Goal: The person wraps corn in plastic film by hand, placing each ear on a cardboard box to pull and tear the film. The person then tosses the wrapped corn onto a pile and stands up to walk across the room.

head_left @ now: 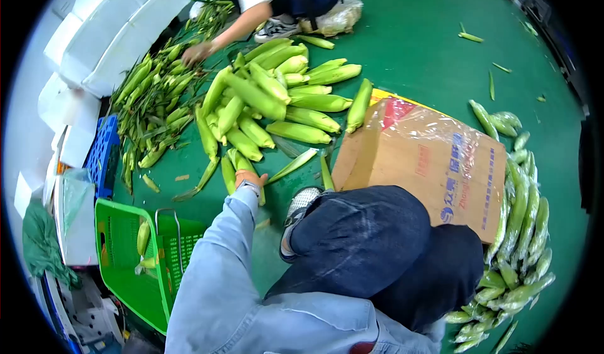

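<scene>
My left hand point(251, 179) reaches forward at the near edge of a pile of green corn ears point(255, 105). Its fingers are at an ear of corn point(229, 174) and partly hidden, so its grip cannot be made out. My right hand is out of sight. Just right of the pile lies a flattened cardboard box point(428, 159) under clear film, with one ear point(359, 105) at its upper left corner. Wrapped corn ears point(525, 219) are heaped along the box's right side.
A green basket point(129, 212) with some corn in it stands at lower left. Behind are a blue crate point(104, 156), white foam boxes point(129, 36) and a heap of leafy corn point(154, 93). A crouching person's hand point(197, 53) touches that heap. Loose husks lie on the floor.
</scene>
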Demonstrator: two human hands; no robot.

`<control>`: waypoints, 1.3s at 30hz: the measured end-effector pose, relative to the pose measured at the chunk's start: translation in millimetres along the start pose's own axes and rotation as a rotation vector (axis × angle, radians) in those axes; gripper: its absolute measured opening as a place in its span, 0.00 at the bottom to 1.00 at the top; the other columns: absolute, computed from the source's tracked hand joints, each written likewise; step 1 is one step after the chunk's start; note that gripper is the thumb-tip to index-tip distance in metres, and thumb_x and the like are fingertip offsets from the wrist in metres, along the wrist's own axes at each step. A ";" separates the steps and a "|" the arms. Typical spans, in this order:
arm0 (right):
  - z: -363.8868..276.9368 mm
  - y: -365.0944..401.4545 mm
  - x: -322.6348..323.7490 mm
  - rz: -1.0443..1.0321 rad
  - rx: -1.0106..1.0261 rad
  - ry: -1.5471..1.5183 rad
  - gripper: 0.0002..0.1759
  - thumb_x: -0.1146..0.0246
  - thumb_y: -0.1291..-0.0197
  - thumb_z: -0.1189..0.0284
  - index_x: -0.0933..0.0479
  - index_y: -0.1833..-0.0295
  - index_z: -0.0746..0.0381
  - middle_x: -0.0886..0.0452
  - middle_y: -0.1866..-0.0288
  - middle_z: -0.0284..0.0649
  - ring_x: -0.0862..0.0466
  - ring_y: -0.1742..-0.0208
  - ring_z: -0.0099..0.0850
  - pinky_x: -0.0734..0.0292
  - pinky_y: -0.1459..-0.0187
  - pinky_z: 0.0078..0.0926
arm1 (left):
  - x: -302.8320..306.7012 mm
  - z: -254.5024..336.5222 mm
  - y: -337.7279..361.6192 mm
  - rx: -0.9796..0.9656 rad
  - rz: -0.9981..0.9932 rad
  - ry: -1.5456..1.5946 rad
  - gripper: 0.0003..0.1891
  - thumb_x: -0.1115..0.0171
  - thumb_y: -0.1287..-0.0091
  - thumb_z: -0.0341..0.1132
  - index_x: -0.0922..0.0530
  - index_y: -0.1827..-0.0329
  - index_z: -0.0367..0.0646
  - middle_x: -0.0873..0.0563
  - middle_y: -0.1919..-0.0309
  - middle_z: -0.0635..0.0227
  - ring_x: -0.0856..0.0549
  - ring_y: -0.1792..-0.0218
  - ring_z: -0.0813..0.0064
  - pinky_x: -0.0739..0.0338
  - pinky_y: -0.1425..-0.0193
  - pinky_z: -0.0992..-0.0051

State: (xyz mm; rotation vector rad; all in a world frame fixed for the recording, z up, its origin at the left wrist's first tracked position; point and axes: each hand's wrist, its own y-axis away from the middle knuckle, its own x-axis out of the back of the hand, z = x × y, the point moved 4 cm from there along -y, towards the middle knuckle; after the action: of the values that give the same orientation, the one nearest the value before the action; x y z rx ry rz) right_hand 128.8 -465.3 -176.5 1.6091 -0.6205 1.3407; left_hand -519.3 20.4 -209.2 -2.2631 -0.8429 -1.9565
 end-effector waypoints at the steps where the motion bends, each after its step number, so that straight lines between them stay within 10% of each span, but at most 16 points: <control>1: -16.9 -4.7 21.3 -0.041 0.098 0.102 0.20 0.39 0.50 0.58 0.26 0.64 0.65 0.23 0.65 0.54 0.23 0.64 0.50 0.28 0.60 0.42 | -9.7 6.6 -15.8 -0.019 0.002 -0.210 0.49 0.40 0.51 0.66 0.36 0.42 0.25 0.25 0.52 0.38 0.22 0.48 0.55 0.26 0.48 0.65; 4: -101.0 -8.5 114.8 -0.146 0.416 0.150 0.18 0.37 0.53 0.58 0.23 0.70 0.64 0.21 0.71 0.53 0.22 0.68 0.51 0.26 0.64 0.44 | -31.2 -19.4 -40.6 -0.234 0.002 0.043 0.37 0.41 0.44 0.57 0.30 0.43 0.32 0.23 0.45 0.56 0.24 0.46 0.56 0.28 0.45 0.66; 6: -149.4 4.7 186.6 -0.223 0.615 -0.185 0.18 0.40 0.49 0.56 0.22 0.70 0.62 0.23 0.78 0.50 0.23 0.75 0.50 0.29 0.71 0.43 | -18.2 -30.6 -12.4 0.089 -0.587 1.337 0.25 0.39 0.44 0.46 0.27 0.47 0.38 0.20 0.52 0.61 0.19 0.55 0.61 0.24 0.52 0.61; 9: -213.1 3.1 258.4 -0.415 0.638 -0.462 0.13 0.39 0.47 0.62 0.23 0.67 0.63 0.21 0.74 0.48 0.19 0.69 0.40 0.26 0.67 0.34 | 86.7 -5.7 78.0 0.394 -1.370 2.108 0.23 0.44 0.42 0.46 0.28 0.48 0.40 0.20 0.61 0.59 0.19 0.68 0.66 0.22 0.69 0.72; 13: -293.8 -86.9 248.4 0.132 0.615 -0.186 0.22 0.43 0.45 0.54 0.21 0.67 0.65 0.19 0.68 0.52 0.19 0.65 0.48 0.25 0.62 0.39 | 199.7 54.2 144.0 -0.554 -0.856 1.861 0.26 0.46 0.40 0.40 0.35 0.40 0.37 0.23 0.54 0.56 0.19 0.59 0.61 0.22 0.54 0.63; 19: -367.4 -131.5 227.9 0.131 0.523 0.172 0.21 0.43 0.43 0.56 0.20 0.68 0.65 0.17 0.68 0.45 0.16 0.65 0.36 0.23 0.65 0.32 | 308.0 226.2 203.8 -1.265 -0.361 1.325 0.41 0.37 0.53 0.17 0.44 0.33 0.40 0.32 0.41 0.58 0.31 0.40 0.62 0.39 0.34 0.69; 21: -358.6 -143.8 212.1 -0.360 0.479 -0.394 0.14 0.39 0.44 0.64 0.21 0.69 0.67 0.17 0.67 0.45 0.16 0.69 0.29 0.23 0.69 0.25 | 301.9 291.3 195.1 -1.513 0.168 0.914 0.41 0.35 0.55 0.19 0.41 0.35 0.42 0.30 0.44 0.57 0.32 0.41 0.59 0.38 0.35 0.67; 25: -303.8 -162.6 208.0 -0.892 0.351 -1.220 0.06 0.39 0.45 0.74 0.23 0.66 0.66 0.18 0.65 0.40 0.18 0.69 0.26 0.21 0.67 0.24 | 266.0 389.3 189.6 -1.432 0.258 0.540 0.40 0.32 0.53 0.26 0.40 0.34 0.51 0.30 0.47 0.57 0.30 0.46 0.55 0.34 0.42 0.64; 31: -344.6 -176.8 255.9 -0.491 0.787 -2.048 0.09 0.41 0.43 0.73 0.24 0.59 0.65 0.23 0.52 0.40 0.26 0.48 0.29 0.35 0.42 0.29 | 226.7 433.5 194.4 -1.408 0.105 0.096 0.41 0.40 0.54 0.24 0.41 0.33 0.60 0.30 0.47 0.58 0.30 0.47 0.53 0.34 0.48 0.50; 33: -411.0 -144.2 250.1 -0.264 0.947 -1.614 0.07 0.43 0.41 0.72 0.25 0.60 0.63 0.24 0.55 0.38 0.26 0.51 0.31 0.34 0.46 0.30 | 204.9 449.4 184.1 -1.567 0.152 0.093 0.42 0.41 0.54 0.24 0.43 0.32 0.61 0.31 0.47 0.56 0.30 0.47 0.52 0.33 0.47 0.49; 35: -457.1 -121.4 218.0 0.479 1.264 -0.683 0.15 0.42 0.43 0.58 0.27 0.61 0.59 0.27 0.55 0.42 0.31 0.47 0.40 0.38 0.44 0.37 | 212.7 438.6 179.9 -1.509 0.115 0.087 0.38 0.40 0.53 0.26 0.38 0.34 0.56 0.30 0.48 0.55 0.29 0.48 0.52 0.33 0.46 0.52; 39: -448.5 -117.5 222.2 0.585 1.256 -0.411 0.36 0.41 0.48 0.48 0.38 0.35 0.51 0.30 0.50 0.44 0.32 0.46 0.44 0.39 0.43 0.40 | 249.7 374.8 188.5 -1.404 0.677 0.569 0.27 0.27 0.58 0.40 0.27 0.55 0.40 0.28 0.59 0.56 0.27 0.57 0.56 0.30 0.54 0.64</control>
State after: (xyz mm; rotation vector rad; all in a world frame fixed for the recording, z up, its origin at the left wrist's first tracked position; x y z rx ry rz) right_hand 73.2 18.9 -13.1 2.9127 -0.5073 2.0413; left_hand -85.7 90.1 4.0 -1.5178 1.5486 -2.7647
